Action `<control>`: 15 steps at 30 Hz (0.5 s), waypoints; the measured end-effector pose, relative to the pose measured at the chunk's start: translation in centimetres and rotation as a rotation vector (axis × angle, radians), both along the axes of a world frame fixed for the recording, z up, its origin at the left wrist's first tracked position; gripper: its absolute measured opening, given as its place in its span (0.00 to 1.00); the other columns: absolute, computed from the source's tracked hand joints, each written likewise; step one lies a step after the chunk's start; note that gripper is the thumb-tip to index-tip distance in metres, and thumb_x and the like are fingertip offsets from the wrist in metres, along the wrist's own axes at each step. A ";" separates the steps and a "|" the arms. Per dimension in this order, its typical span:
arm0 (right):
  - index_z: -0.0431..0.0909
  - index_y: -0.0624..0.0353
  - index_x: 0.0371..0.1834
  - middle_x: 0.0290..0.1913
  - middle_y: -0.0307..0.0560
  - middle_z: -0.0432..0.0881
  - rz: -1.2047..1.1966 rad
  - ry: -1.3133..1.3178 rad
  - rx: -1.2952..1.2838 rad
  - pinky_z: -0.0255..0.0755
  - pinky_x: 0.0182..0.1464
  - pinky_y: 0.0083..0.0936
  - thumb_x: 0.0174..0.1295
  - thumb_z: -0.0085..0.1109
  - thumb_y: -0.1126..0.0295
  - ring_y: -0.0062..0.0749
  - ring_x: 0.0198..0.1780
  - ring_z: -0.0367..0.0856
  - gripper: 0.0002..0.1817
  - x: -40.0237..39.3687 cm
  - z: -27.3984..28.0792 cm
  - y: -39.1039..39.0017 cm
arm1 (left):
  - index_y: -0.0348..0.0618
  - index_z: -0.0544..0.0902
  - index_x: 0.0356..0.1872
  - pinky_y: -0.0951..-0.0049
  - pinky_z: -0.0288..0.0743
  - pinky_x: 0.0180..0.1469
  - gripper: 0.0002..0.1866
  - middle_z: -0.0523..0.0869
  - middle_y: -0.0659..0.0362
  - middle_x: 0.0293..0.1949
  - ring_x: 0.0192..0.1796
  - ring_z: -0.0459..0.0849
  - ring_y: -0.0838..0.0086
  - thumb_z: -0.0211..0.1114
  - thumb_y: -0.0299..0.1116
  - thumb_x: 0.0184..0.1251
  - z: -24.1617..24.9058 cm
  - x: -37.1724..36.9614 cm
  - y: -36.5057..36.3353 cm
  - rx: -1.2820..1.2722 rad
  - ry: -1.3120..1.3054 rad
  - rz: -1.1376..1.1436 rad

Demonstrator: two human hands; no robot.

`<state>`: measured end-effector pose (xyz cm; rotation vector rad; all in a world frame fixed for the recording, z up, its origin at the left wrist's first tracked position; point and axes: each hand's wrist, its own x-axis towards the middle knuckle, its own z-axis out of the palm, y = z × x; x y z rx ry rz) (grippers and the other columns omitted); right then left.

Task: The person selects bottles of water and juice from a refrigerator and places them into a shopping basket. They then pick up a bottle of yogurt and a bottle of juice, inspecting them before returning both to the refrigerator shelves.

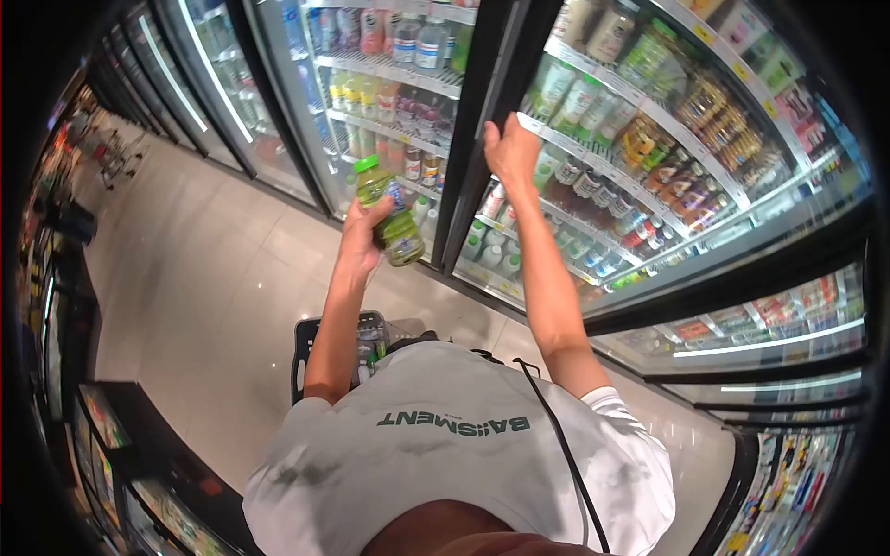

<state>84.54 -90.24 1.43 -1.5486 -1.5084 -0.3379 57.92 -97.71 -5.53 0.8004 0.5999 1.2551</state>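
Observation:
My left hand (363,236) is closed round a clear plastic bottle (400,232) of yellow-green drink with a bright green cap. The bottle leans slightly, cap end away from me, in front of a glass-doored drinks fridge. My right hand (513,151) is stretched to the fridge's front, at the end of a shelf's white label strip (593,159). Its thumb shows, but the other fingers are mostly hidden, so I cannot see whether it grips anything. White-and-green bottles (577,100) stand on the shelf just right of that hand.
A dark shopping basket (301,347) with several items is beside my left arm, partly covered by it. Fridge shelves (436,79) of bottles run ahead. A black door frame (732,269) crosses at the right. A shopping cart (119,157) stands far down the aisle.

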 end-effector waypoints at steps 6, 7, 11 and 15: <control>0.72 0.66 0.33 0.26 0.67 0.81 0.124 0.119 0.008 0.74 0.32 0.56 0.64 0.65 0.66 0.69 0.30 0.81 0.14 -1.0 -0.1 -3.1 | 0.37 0.74 0.61 0.62 0.84 0.51 0.21 0.85 0.54 0.48 0.49 0.88 0.63 0.68 0.24 0.68 -0.5 0.8 2.4 -0.029 0.026 0.001; 0.72 0.66 0.33 0.24 0.65 0.79 0.161 0.137 0.021 0.73 0.30 0.53 0.64 0.65 0.66 0.67 0.29 0.81 0.14 -1.4 0.0 -4.4 | 0.37 0.74 0.61 0.63 0.83 0.53 0.23 0.84 0.54 0.49 0.51 0.87 0.64 0.68 0.22 0.67 -0.5 0.9 2.9 -0.001 0.037 -0.017; 0.73 0.65 0.33 0.22 0.59 0.78 0.284 0.143 0.062 0.72 0.26 0.44 0.63 0.67 0.69 0.58 0.25 0.80 0.13 -2.8 0.3 -9.8 | 0.38 0.72 0.64 0.66 0.78 0.59 0.29 0.82 0.56 0.53 0.56 0.83 0.69 0.70 0.19 0.62 1.6 2.0 4.3 0.132 0.202 -0.007; 0.73 0.63 0.33 0.24 0.54 0.78 0.343 0.160 -0.046 0.71 0.25 0.43 0.63 0.67 0.68 0.55 0.24 0.80 0.13 -3.3 0.0 -14.0 | 0.39 0.70 0.67 0.68 0.76 0.60 0.34 0.80 0.57 0.55 0.55 0.81 0.71 0.72 0.18 0.58 6.5 4.3 4.4 0.300 0.336 -0.031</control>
